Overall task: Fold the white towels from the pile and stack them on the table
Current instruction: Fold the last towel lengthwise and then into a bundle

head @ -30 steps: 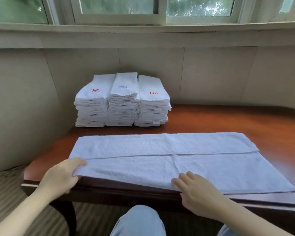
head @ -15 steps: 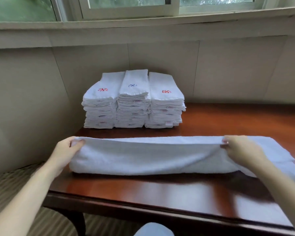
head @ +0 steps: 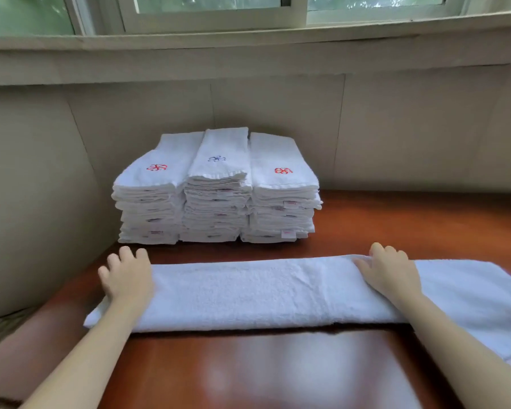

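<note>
Across the near tabletop (head: 278, 376) a white towel (head: 248, 293) is laid, folded into a long strip. Its left end is pressed by the left hand (head: 127, 276), fingers spread; the right hand (head: 390, 273) is laid flat right of middle, fingers straight. Three stacks of folded towels (head: 216, 199) are set at the far left corner, under a window (head: 213, 10).

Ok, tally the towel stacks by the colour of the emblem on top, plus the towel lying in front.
Red-emblem stacks: 2, the left stack and the right stack
Blue-emblem stacks: 1, the middle stack
Unstacked: 1, the long folded towel in front
Total: 4
</note>
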